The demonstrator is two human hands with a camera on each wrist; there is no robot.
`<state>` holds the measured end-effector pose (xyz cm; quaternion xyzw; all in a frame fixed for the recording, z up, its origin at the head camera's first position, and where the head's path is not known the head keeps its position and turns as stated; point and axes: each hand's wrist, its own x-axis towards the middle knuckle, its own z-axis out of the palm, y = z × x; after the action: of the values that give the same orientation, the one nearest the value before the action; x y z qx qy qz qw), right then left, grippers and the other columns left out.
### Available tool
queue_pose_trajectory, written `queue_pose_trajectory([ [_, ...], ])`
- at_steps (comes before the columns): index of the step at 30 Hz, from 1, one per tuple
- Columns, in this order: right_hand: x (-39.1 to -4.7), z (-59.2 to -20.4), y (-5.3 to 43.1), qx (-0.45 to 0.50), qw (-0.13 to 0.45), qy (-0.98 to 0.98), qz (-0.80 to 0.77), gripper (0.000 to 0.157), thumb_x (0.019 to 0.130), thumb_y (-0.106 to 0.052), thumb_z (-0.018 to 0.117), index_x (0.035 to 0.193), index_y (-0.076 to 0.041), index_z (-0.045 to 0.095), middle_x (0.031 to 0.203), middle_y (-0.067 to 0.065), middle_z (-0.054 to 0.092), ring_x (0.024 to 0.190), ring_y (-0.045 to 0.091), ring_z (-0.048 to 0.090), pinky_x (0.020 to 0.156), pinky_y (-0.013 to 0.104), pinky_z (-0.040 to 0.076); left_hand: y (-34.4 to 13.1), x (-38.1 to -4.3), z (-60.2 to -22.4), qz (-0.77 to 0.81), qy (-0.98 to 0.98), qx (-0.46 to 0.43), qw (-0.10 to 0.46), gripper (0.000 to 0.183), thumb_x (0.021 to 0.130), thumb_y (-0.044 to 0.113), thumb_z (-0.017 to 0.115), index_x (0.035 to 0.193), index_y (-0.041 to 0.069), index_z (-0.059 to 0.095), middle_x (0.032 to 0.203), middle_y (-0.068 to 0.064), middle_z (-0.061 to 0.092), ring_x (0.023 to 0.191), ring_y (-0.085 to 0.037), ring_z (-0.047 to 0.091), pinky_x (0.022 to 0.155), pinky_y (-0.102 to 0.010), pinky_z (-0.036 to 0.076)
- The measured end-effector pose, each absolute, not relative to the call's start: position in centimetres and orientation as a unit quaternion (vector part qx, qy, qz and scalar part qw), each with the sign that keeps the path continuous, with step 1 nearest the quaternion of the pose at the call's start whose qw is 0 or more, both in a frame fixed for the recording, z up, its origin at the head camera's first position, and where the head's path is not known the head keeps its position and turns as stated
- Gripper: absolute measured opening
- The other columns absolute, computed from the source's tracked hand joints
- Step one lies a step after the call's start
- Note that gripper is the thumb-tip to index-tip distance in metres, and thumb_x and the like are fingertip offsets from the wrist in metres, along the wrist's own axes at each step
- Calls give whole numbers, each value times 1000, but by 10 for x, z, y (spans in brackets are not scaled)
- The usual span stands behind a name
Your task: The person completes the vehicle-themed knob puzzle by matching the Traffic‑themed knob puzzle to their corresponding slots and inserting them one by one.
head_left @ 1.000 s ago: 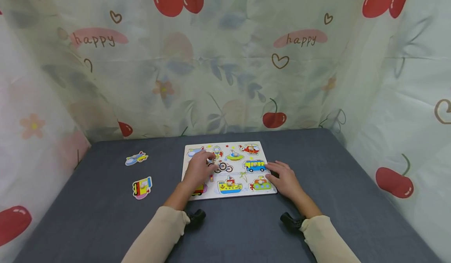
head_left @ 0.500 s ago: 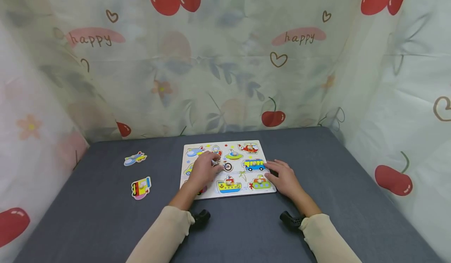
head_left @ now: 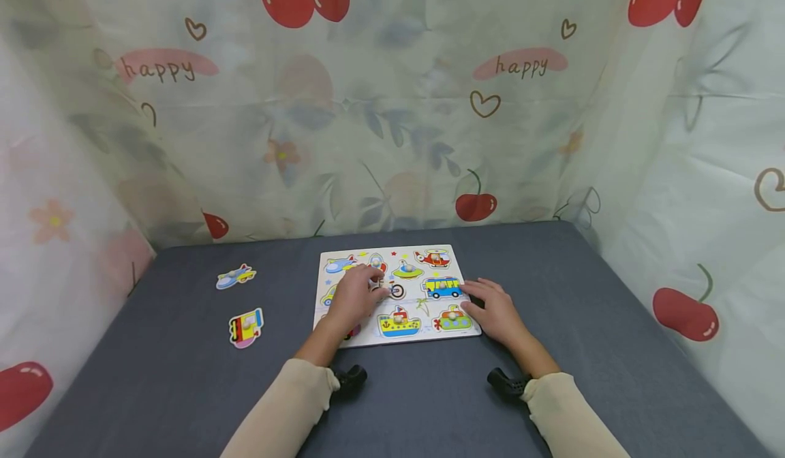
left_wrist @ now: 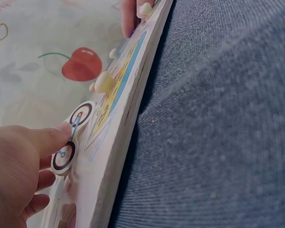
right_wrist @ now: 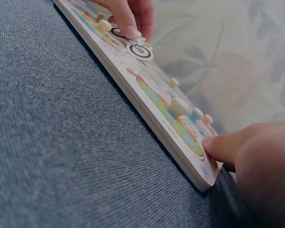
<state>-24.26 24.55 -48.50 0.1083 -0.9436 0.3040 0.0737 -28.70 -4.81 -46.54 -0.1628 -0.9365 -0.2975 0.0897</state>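
A white wooden peg puzzle board (head_left: pixel 362 339) with vehicle pictures lies on the table. My left hand (head_left: pixel 353 299) pinches a bicycle puzzle piece (left_wrist: pixel 63 155) over the middle of the board. Thumb and fingers cover part of the piece in the head view; the right wrist view shows its wheel (right_wrist: pixel 141 51) standing at a tilt above the board. My right hand (head_left: pixel 495 311) rests at the board's right edge with its fingers loosely extended. Its thumb touches the board beside the green submarine piece (right_wrist: pixel 168 107). The blue bus piece (head_left: pixel 443 287) is near its fingertips.
Left of the board lie two loose pieces, an airplane (head_left: pixel 236 277) and a train (head_left: pixel 246 327). Knobbed pieces in the board include a ship (head_left: pixel 398 323), a flying saucer (head_left: pixel 407 270) and a helicopter (head_left: pixel 433 258). A patterned curtain (head_left: pixel 392 124) surrounds the dark table (head_left: pixel 423 397).
Over the first half second my left hand shifted right, covering more of the bicycle and uncovering the car picture at the left. Since then it has stayed still. My right hand has not moved.
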Motion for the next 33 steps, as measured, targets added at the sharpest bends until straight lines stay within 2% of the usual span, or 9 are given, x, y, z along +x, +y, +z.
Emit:
queue_pose_trajectory([
  [14, -242, -484, 245, 104, 67, -945, 304, 44, 93, -20, 66, 134, -6, 60, 139, 13, 54, 137, 36, 33, 105, 61, 23, -49, -289, -468, -270, -941, -172, 107, 31, 82, 28, 80, 105, 10, 72, 93, 0, 64, 83, -17, 56, 77, -36, 45],
  [21, -243, -485, 245, 106, 72, -946, 299, 43, 92, -19, 67, 133, -6, 60, 138, 13, 54, 136, 36, 34, 105, 61, 23, -47, -290, -470, -228, -955, -150, 112, 32, 83, 33, 77, 109, 15, 74, 100, -1, 66, 92, -21, 53, 81, -38, 42],
  [33, -242, -485, 245, 107, 73, -946, 298, 43, 92, -19, 67, 133, -6, 60, 138, 13, 54, 136, 36, 34, 105, 61, 23, -46, -288, -471, -190, -963, -150, 117, 30, 84, 37, 75, 107, 18, 74, 103, -1, 63, 96, -23, 50, 81, -39, 40],
])
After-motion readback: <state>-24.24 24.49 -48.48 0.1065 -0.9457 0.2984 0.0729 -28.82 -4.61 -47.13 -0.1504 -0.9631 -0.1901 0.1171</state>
